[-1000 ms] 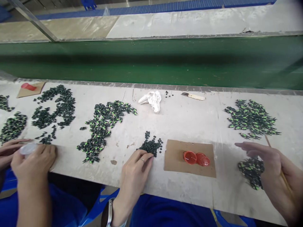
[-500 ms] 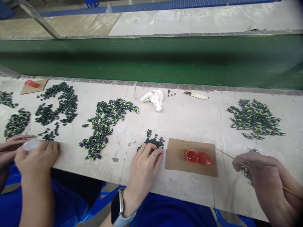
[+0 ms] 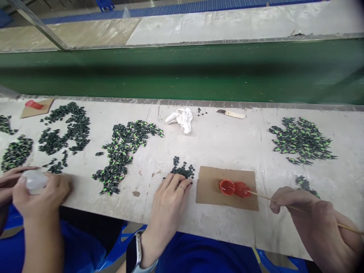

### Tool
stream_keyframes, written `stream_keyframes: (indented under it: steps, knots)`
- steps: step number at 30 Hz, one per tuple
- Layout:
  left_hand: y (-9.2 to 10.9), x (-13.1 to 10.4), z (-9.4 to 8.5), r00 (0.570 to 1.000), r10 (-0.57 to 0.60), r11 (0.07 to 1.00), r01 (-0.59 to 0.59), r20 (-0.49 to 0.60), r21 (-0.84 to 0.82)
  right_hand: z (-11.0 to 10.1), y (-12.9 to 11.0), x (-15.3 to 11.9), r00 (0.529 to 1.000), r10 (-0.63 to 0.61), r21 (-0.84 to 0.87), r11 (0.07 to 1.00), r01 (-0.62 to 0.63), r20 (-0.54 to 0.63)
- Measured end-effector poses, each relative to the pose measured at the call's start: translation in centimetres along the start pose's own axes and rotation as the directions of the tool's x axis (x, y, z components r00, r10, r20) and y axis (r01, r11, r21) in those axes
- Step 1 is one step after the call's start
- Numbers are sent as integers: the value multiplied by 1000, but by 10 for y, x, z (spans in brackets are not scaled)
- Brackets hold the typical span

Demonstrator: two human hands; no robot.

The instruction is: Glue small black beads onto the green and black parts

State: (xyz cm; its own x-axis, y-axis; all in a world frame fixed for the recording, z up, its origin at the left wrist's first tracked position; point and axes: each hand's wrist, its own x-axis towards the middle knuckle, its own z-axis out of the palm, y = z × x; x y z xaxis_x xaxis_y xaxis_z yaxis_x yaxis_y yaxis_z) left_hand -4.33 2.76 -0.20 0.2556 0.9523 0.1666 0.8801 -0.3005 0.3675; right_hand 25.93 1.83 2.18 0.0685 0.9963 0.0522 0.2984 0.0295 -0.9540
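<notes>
My left hand (image 3: 170, 197), with a ring and a wristwatch, lies flat on the worktable (image 3: 222, 144), fingertips on a small pile of dark round pieces (image 3: 182, 170). My right hand (image 3: 309, 223) grips a thin wooden stick (image 3: 264, 196). The stick's tip touches the right one of two red caps (image 3: 234, 188), which sit on a brown cardboard square (image 3: 227, 182) between my hands. A small heap of black-and-green parts (image 3: 305, 184) lies just beyond my right hand.
Larger heaps of black-and-green parts lie at the right (image 3: 303, 140), centre-left (image 3: 122, 151) and left (image 3: 65, 131). A crumpled white cloth (image 3: 182, 118) and a small knife (image 3: 231, 113) lie at the back. A co-worker's hands (image 3: 36, 193) hold a clear object at the left. A green conveyor (image 3: 182, 72) runs behind.
My right hand took the stick into its grip and swung it left until the tip reached the red caps. My left hand slid forward onto the small dark pile.
</notes>
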Motion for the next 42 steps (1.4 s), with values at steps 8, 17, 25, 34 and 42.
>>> stream_keyframes:
  steps: [8, 17, 25, 34, 42]
  knots:
    - [-1, 6, 4, 999, 2, 1000, -2, 42, 1, 1, -14, 6, 998, 9, -210, 978, 5, 68]
    - [-1, 20, -5, 982, 68, 994, -81, 174, 70, 26, -22, 17, 971, -171, -304, 928, 216, 167]
    - [-4, 30, -10, 955, 153, 984, -170, 254, 46, 41, -9, 21, 925, -260, -350, 870, 348, 275]
    - [2, 23, -15, 934, 211, 976, -188, 289, -106, 49, -9, 26, 881, -318, -353, 826, 439, 352]
    - [34, 0, -1, 930, 218, 934, -111, 297, -338, 50, -5, 20, 905, -276, -322, 867, 380, 323]
